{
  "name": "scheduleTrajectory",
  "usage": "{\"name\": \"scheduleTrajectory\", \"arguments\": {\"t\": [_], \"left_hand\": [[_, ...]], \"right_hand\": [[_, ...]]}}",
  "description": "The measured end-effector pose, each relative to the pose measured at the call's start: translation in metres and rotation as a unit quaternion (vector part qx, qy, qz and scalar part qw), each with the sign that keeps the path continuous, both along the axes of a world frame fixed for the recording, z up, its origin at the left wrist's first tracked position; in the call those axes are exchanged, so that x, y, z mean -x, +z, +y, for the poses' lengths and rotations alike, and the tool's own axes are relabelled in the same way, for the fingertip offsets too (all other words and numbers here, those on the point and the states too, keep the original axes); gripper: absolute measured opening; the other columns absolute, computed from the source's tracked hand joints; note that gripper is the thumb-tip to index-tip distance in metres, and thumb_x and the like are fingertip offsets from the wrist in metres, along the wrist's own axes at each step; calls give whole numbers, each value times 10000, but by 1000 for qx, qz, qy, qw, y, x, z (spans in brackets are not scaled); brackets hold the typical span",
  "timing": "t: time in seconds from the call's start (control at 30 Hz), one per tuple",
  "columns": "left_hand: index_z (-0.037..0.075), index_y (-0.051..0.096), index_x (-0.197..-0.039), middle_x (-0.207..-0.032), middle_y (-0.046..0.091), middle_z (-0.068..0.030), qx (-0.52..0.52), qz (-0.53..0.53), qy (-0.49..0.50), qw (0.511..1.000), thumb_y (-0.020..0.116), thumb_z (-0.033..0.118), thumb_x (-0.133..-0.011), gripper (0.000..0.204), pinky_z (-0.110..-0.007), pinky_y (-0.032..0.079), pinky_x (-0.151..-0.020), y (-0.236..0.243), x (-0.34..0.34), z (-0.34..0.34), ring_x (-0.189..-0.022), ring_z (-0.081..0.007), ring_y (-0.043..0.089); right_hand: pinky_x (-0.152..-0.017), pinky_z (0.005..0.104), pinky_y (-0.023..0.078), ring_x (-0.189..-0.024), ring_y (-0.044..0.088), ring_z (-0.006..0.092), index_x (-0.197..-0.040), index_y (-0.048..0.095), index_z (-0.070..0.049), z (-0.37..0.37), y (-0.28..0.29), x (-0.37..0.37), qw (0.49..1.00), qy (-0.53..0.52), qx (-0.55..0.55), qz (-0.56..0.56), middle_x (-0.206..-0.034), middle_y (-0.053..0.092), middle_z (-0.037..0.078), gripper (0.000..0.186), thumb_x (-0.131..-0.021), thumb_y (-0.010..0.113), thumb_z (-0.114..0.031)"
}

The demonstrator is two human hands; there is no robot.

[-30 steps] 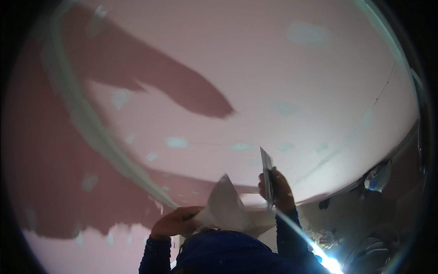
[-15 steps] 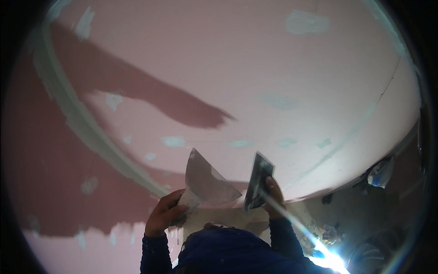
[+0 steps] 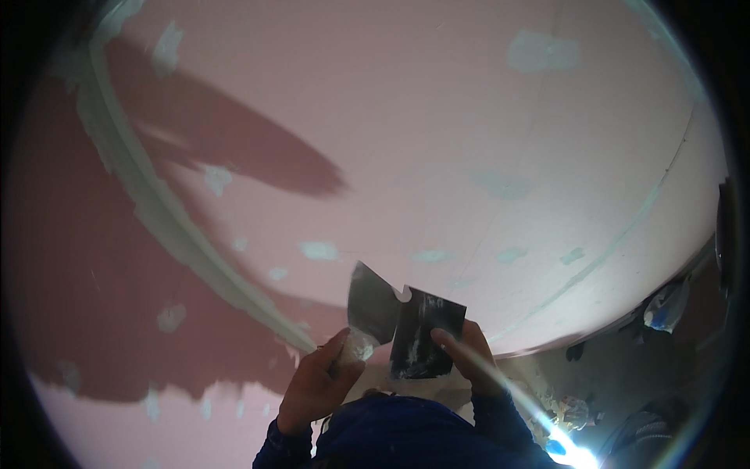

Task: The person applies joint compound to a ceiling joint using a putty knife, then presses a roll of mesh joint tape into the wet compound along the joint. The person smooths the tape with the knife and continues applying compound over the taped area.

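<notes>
Left hand [image 3: 312, 385]: grips flared metal scraper [image 3: 372, 309]
Right hand [image 3: 474, 359]: grips smeared rectangular blade [image 3: 426, 324], edges close
Wall [image 3: 414, 141]: smooth, open upper centre

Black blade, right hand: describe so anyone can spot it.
From the big pink drywall, go down to lower centre, above the blue garment. The black blade is in the right hand: roughly rectangular, streaked white, unlike the grey, flared putty knife in the left hand.

2 obstacles bar the middle, a grey blade [image 3: 371, 301] and a dark blade [image 3: 420, 332]; I see room above, along the pink board [image 3: 430, 125].
</notes>
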State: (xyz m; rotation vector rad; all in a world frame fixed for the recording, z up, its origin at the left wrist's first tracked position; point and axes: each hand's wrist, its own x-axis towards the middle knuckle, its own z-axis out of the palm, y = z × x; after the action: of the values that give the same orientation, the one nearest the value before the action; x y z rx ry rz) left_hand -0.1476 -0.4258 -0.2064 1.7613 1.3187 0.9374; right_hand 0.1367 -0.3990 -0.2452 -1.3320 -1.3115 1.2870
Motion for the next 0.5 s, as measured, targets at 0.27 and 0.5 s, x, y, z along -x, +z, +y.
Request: {"name": "scheduleTrajectory", "arguments": {"t": [0.27,0.5], "left_hand": [[93,535,-1503,-1010,742,-191,95,88,-165,978,683,329,-983,589,-386,560,-796,32,54,-27,-847,-245,725],[67,565,-1480,-1315,684,-101,111,18,-141,984,630,412,-1027,573,-319,560,-776,4,86,-37,-1032,-175,654]], "right_hand": [[-933,347,578,-1020,714,193,-1273,656,40,9,47,13,950,-3,-2,314,-1153,735,106,327,-991,672,-125],[-888,375,575,-964,696,240,-1346,626,23,-4,243,11,885,-137,-431,-112,-1109,702,123,386,-962,591,15]]}}
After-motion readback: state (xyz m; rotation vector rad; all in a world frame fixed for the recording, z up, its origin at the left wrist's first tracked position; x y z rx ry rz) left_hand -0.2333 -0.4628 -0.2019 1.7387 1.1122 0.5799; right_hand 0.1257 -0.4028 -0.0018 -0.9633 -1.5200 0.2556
